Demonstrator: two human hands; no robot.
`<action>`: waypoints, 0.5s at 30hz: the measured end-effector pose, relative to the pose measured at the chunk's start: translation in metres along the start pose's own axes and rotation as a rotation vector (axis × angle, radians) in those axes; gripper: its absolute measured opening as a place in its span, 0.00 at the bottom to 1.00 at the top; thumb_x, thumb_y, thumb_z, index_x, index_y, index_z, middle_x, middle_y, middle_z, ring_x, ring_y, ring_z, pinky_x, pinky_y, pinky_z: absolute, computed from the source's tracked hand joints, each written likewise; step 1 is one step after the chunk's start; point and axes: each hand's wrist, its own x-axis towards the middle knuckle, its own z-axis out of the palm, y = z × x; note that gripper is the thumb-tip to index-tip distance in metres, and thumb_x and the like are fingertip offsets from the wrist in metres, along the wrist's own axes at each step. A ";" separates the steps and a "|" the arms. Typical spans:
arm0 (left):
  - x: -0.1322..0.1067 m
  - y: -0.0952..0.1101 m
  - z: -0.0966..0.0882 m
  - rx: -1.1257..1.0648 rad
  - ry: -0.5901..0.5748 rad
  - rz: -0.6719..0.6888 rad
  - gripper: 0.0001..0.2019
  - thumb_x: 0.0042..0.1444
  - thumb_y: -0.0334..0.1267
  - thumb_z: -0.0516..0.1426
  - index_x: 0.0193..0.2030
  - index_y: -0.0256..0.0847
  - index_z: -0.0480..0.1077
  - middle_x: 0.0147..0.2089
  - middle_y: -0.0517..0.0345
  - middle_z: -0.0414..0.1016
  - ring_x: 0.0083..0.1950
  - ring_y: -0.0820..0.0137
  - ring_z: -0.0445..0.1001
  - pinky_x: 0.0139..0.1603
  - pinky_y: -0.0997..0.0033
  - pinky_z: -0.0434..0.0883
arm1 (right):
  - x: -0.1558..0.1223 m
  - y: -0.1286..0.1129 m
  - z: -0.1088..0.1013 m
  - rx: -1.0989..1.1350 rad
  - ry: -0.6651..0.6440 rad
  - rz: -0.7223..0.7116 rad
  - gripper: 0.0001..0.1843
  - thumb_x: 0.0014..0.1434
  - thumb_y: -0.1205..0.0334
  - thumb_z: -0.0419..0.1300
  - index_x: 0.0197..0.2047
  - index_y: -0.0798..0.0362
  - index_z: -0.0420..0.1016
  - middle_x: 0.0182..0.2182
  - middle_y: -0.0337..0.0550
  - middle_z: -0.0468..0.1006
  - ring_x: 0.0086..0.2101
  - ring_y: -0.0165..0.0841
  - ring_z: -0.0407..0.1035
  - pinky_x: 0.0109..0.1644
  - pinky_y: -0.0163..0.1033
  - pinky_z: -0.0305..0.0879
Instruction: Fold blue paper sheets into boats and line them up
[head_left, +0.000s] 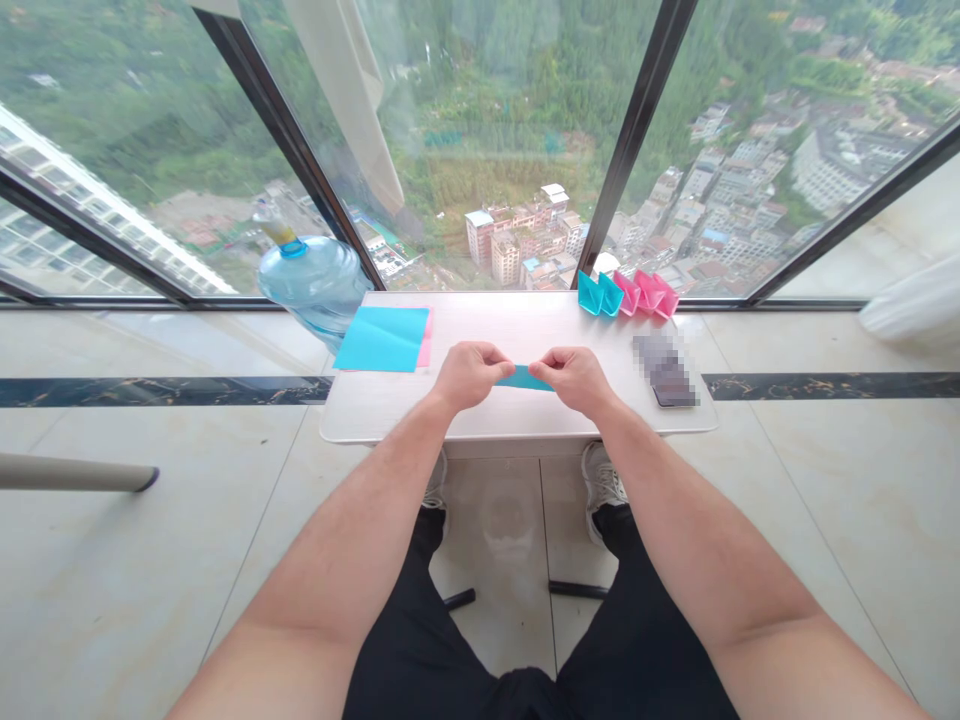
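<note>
1. On the small white table, near its front edge: a folded blue paper strip, held between both hands at the middle of the tabletop.
2. Left hand: closed, fingers curled, pinching the strip's left end. Knuckles face up.
3. Right hand: closed likewise, pinching the strip's right end. Only the short span of paper between the two hands shows; the rest is hidden under the fingers.
4. Cannot tell whether the strip rests on the table or is held just above it.
5. Back left of table: flat blue sheet lying on a pink sheet, of which only the right edge shows. Well apart from the hands.
6. Back right edge, by the window: a row of folded paper pieces standing upright, two blue pieces then the pink pieces, touching one another.
7. Right of the right hand: a phone, flat on the table, surface blurred.
8. Large water bottle, blue cap, on the floor beyond the table's left corner, against the glass.
9. Below the table: two light shoes on the tiled floor.
</note>
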 end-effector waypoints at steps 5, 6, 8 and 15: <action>0.003 -0.002 -0.005 -0.033 -0.051 -0.014 0.09 0.45 0.43 0.64 0.25 0.38 0.78 0.23 0.61 0.75 0.27 0.71 0.68 0.29 0.71 0.63 | 0.001 -0.001 -0.003 0.005 -0.028 0.028 0.16 0.49 0.49 0.66 0.24 0.54 0.76 0.18 0.35 0.70 0.23 0.27 0.59 0.26 0.34 0.54; 0.003 -0.003 -0.006 -0.039 -0.064 -0.011 0.10 0.45 0.44 0.64 0.25 0.38 0.78 0.23 0.60 0.75 0.27 0.71 0.69 0.29 0.71 0.63 | 0.001 0.000 -0.003 0.000 -0.047 0.023 0.15 0.50 0.50 0.65 0.24 0.54 0.77 0.18 0.35 0.70 0.23 0.27 0.60 0.26 0.34 0.54; 0.003 -0.005 -0.008 -0.050 -0.094 -0.003 0.10 0.46 0.44 0.63 0.27 0.39 0.79 0.25 0.59 0.77 0.28 0.71 0.70 0.30 0.71 0.64 | 0.001 0.001 -0.003 -0.021 -0.077 0.021 0.14 0.52 0.51 0.63 0.25 0.54 0.77 0.18 0.35 0.71 0.23 0.27 0.60 0.26 0.33 0.55; 0.004 -0.007 -0.009 -0.115 -0.090 0.017 0.12 0.44 0.41 0.64 0.35 0.39 0.81 0.32 0.56 0.81 0.33 0.67 0.76 0.35 0.69 0.70 | 0.003 0.006 -0.002 -0.003 -0.086 0.098 0.13 0.53 0.52 0.62 0.26 0.54 0.76 0.20 0.40 0.79 0.21 0.28 0.64 0.25 0.33 0.57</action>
